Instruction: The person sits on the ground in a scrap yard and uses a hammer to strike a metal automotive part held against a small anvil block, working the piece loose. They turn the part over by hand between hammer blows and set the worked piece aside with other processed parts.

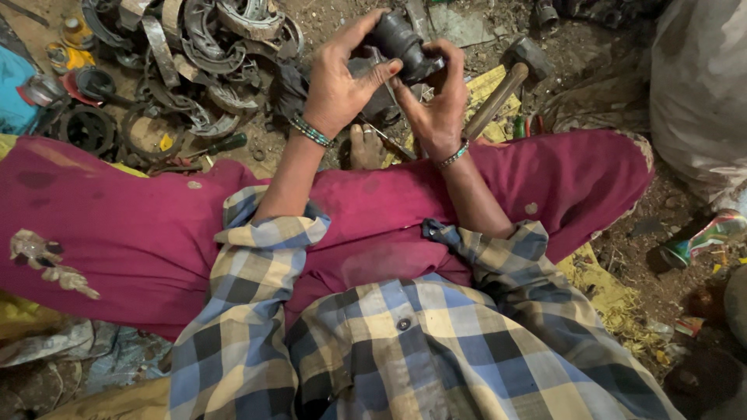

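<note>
Both my hands grip the dark cast-metal part (401, 45) above my lap, left hand (338, 82) over its top, right hand (436, 109) beneath; I judge it heavy, rigid and greasy, best held around its thick cylindrical body.

The left hand (338, 85) and right hand (437, 105) hid much of the dark greasy metal part (401, 43) between them; its underside could not be seen.

Dirt floor (327, 19) with brake shoes (210, 54), hammer (510, 78), screwdriver (222, 145).
</note>
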### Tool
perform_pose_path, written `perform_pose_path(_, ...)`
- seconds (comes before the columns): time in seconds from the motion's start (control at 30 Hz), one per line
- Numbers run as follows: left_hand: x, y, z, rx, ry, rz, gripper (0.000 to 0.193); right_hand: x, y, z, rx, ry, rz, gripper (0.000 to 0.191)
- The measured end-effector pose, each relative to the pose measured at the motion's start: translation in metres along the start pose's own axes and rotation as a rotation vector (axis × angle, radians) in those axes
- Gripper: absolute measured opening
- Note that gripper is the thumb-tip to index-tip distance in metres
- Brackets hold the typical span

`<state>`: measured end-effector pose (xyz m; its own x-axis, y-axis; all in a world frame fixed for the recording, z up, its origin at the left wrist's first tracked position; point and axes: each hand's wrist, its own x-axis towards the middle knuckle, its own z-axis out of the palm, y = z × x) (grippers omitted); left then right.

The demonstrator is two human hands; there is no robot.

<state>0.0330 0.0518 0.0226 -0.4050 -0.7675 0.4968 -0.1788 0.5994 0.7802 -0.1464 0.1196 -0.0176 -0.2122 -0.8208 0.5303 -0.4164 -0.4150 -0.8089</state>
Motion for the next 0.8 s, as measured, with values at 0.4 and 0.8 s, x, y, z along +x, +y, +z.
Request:
perform_pose_path(0.4,0.001,-0.007,0.004,-0.699,0.048,-0.268,0.044,0.007,-0.028,-0.008,0.703,-0.073,0.405,0.059)
perform_pose_path(0.8,0.008,0.011,-0.005,-0.505,-0.107,-0.084,0.062,0.008,-0.007,-0.006,0.581,-0.208,0.269,0.062)
